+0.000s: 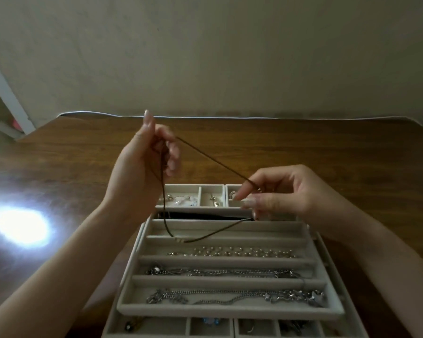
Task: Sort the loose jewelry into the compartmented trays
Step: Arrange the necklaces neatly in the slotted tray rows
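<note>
A thin brown cord necklace [214, 159] is stretched between both hands above the trays. My left hand [144, 162] is raised and holds one end in its curled fingers. My right hand [276, 193] pinches the other end lower down on the right. The cord's loop hangs down, and its small bead touches the top slot of the long-slot tray [142, 289]. That grey velvet tray holds a pearl strand [232, 252], a silver chain [220, 272] and a star chain [235, 296] in its lower slots.
A small-compartment tray [200, 195] with earrings and a pendant sits behind, partly hidden by my right hand. More compartments [188, 326] with small pieces show under the front edge. The trays stand on a brown wooden table [327, 147] with a bright glare spot [20, 226] on the left.
</note>
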A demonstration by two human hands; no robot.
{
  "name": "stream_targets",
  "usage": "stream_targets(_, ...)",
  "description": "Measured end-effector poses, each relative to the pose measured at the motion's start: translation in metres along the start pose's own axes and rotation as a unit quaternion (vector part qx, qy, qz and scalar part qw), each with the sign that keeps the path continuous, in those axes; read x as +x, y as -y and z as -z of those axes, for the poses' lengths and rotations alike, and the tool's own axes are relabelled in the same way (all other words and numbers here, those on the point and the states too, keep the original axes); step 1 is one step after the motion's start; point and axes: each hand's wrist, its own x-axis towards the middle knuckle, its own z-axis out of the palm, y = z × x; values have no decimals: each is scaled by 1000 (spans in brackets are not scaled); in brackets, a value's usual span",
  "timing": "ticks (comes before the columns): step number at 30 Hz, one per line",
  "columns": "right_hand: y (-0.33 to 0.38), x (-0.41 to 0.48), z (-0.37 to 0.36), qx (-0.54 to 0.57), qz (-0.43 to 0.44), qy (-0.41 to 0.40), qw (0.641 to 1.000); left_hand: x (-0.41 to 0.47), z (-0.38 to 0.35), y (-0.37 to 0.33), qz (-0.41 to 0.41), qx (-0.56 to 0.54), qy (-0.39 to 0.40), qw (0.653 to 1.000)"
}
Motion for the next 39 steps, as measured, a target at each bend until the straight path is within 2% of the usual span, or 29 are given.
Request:
stream_targets(3, -2, -1, 9, 31, 20, -13, 999, 1, 8, 4, -16, 123, -60, 990)
stream_targets(6, -4, -2, 19, 63, 40, -24, 997, -1, 10, 10, -22, 226, -58, 972)
stream_targets(10, -4, -4, 31, 144, 32, -21, 989, -3, 9, 10, 13, 317, 37, 948)
stream_targets(13, -5, -3, 35, 98, 1, -83, 992, -5, 8, 5, 57, 373, 147, 914)
stream_targets(15, -6, -2, 35, 58, 0, -119, 991, -6, 6, 2, 58, 413, 186, 890)
stream_targets(17, -7, -1, 34, 30, 1, -130, 991, -5, 7, 0, 49, 418, 199, 885)
stream_targets(22, -3, -6, 42, -32, -20, -132, 991, 3, 23, -6, 16, 376, 201, 904)
stream_targets(27, -3, -6, 46, -52, -43, -142, 988, 6, 29, -9, 63, 382, 262, 884)
stream_targets(32, -3, -4, 34, -20, -11, -146, 989, 5, 24, 1, 48, 490, 252, 833)
stream_targets(35, -4, -1, 17, 8, 30, -158, 987, 3, 17, 9, -91, 602, 234, 758)
stream_targets(36, -5, 1, 12, 17, 41, -158, 986, 1, 11, 12, -118, 600, 236, 755)
stream_targets(37, -6, 2, 8, 24, 51, -156, 986, 0, 3, 14, -112, 575, 240, 774)
stream_targets(39, -6, 4, 2, 27, 66, -140, 988, -1, -12, 18, -49, 512, 257, 818)
